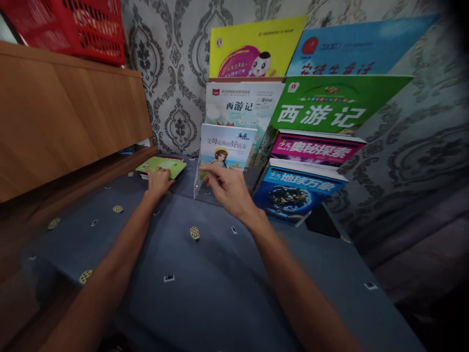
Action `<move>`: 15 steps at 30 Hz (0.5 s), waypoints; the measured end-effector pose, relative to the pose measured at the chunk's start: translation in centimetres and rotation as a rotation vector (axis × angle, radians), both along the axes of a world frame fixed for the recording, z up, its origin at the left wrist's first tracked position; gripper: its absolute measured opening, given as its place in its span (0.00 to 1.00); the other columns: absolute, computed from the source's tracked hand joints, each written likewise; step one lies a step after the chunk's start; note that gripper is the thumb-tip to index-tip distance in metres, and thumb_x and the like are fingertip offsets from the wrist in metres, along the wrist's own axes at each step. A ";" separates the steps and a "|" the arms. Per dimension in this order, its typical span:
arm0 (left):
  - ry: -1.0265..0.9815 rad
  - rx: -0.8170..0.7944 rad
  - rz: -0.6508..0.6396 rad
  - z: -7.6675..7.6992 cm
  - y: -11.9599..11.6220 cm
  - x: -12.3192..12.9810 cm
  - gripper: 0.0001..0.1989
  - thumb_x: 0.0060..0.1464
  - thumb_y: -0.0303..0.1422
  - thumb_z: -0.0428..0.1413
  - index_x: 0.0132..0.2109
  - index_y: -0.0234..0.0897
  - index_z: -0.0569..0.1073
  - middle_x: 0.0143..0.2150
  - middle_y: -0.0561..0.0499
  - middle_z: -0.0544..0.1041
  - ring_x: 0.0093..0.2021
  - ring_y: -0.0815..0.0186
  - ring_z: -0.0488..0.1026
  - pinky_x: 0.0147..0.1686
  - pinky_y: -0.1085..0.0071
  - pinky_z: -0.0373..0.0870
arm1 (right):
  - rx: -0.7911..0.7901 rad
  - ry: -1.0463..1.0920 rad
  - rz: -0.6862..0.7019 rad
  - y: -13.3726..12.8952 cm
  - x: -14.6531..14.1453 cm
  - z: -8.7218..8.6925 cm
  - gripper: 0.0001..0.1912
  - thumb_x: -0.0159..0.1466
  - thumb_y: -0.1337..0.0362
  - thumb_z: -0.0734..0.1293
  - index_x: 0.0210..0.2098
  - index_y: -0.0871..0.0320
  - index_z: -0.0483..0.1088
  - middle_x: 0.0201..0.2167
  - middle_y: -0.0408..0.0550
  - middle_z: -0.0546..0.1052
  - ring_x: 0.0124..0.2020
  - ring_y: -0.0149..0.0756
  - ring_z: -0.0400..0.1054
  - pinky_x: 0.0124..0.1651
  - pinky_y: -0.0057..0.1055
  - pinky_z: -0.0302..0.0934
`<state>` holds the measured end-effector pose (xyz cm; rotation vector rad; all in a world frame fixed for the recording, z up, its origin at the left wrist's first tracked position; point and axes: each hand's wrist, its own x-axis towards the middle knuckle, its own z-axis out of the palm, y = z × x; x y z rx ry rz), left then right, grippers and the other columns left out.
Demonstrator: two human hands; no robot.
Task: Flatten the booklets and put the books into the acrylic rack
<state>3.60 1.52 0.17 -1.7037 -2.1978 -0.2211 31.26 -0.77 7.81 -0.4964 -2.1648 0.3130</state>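
Observation:
My left hand point(159, 182) lies with curled fingers on a green book point(172, 168), which tops a low stack at the table's back left. My right hand point(227, 188) pinches the lower edge of a pale blue paperback point(229, 145) with a cartoon child in a yellow hat on its cover. That paperback stands upright in a clear acrylic stand point(197, 183), and its lower part is hidden behind my fingers. The hands are apart, with the stand between them.
Several large children's books lean upright behind and to the right, including a green Journey to the West volume point(322, 110) and a blue earth-themed book point(296, 190). A wooden cabinet point(62, 117) with a red basket point(84, 29) stands left. A blue-grey patterned tablecloth point(205, 274) covers the table.

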 end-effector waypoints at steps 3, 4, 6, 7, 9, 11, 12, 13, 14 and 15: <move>0.062 -0.043 -0.054 -0.1 -0.9 -0.3 0.15 0.62 0.32 0.50 0.51 0.33 0.76 0.53 0.33 0.77 0.59 0.45 0.68 0.64 0.42 0.49 | -0.009 -0.184 0.029 -0.9 -1.2 -3.7 0.17 0.69 0.72 0.60 0.52 0.57 0.74 0.39 0.50 0.82 0.41 0.40 0.77 0.45 0.34 0.68; 0.073 -0.056 -0.063 -0.1 -1.2 -0.3 0.15 0.62 0.31 0.49 0.51 0.33 0.76 0.53 0.34 0.77 0.58 0.46 0.69 0.64 0.45 0.50 | 0.001 -0.269 0.042 -1.4 -1.4 -5.2 0.17 0.68 0.74 0.61 0.52 0.57 0.74 0.42 0.51 0.82 0.44 0.41 0.77 0.47 0.34 0.68; 0.099 -0.087 -0.081 -0.2 -1.8 -0.4 0.16 0.63 0.29 0.46 0.52 0.32 0.75 0.52 0.34 0.78 0.56 0.48 0.71 0.62 0.49 0.54 | 0.033 -0.437 0.095 -2.4 -1.4 -8.0 0.15 0.67 0.75 0.62 0.50 0.58 0.74 0.43 0.53 0.81 0.44 0.41 0.76 0.48 0.34 0.67; 0.111 -0.104 -0.088 -0.2 -2.2 -0.4 0.17 0.64 0.28 0.45 0.52 0.31 0.75 0.52 0.33 0.77 0.55 0.48 0.71 0.61 0.50 0.56 | 0.051 -0.490 0.120 -2.9 -1.2 -9.2 0.14 0.68 0.75 0.63 0.49 0.59 0.74 0.42 0.53 0.81 0.45 0.41 0.75 0.49 0.36 0.67; 0.133 -0.137 -0.105 -0.3 -3.1 -0.4 0.18 0.64 0.27 0.44 0.53 0.29 0.74 0.52 0.31 0.77 0.54 0.47 0.72 0.58 0.52 0.59 | 0.083 -0.540 0.161 -3.6 -0.4 -10.9 0.11 0.69 0.73 0.63 0.47 0.59 0.74 0.43 0.54 0.80 0.46 0.42 0.72 0.51 0.40 0.66; 0.152 -0.170 -0.125 -0.3 -4.1 -0.3 0.19 0.64 0.26 0.43 0.54 0.26 0.73 0.52 0.30 0.76 0.54 0.46 0.73 0.57 0.52 0.61 | 0.095 -0.534 0.169 -3.9 0.6 -11.6 0.11 0.70 0.73 0.62 0.47 0.58 0.74 0.45 0.54 0.79 0.47 0.43 0.71 0.51 0.41 0.66; 0.159 -0.187 -0.136 -0.3 -4.8 -0.2 0.19 0.65 0.26 0.42 0.54 0.26 0.73 0.51 0.30 0.76 0.54 0.46 0.73 0.56 0.53 0.61 | 0.093 -0.524 0.163 -4.0 1.0 -11.7 0.12 0.70 0.73 0.61 0.47 0.58 0.74 0.45 0.54 0.79 0.47 0.43 0.70 0.51 0.41 0.66; 0.165 -0.204 -0.147 -0.3 -5.4 -0.1 0.19 0.65 0.26 0.42 0.54 0.26 0.73 0.51 0.30 0.77 0.54 0.46 0.73 0.56 0.53 0.62 | 0.089 -0.511 0.155 -4.0 1.4 -11.7 0.12 0.69 0.74 0.61 0.48 0.58 0.73 0.45 0.54 0.79 0.47 0.43 0.70 0.50 0.41 0.66; 0.168 -0.223 -0.158 -0.4 -6.1 0.2 0.18 0.65 0.26 0.42 0.53 0.26 0.74 0.50 0.30 0.77 0.53 0.47 0.74 0.55 0.54 0.63 | 0.084 -0.497 0.148 -4.1 1.8 -11.7 0.13 0.69 0.75 0.61 0.48 0.58 0.73 0.45 0.54 0.79 0.46 0.43 0.70 0.50 0.41 0.66; 0.170 -0.243 -0.168 -0.4 -6.9 0.4 0.18 0.65 0.25 0.43 0.52 0.27 0.74 0.49 0.31 0.77 0.52 0.48 0.75 0.54 0.55 0.64 | 0.080 -0.483 0.143 -4.1 2.2 -11.7 0.13 0.69 0.75 0.61 0.47 0.58 0.73 0.45 0.54 0.79 0.46 0.43 0.70 0.50 0.41 0.66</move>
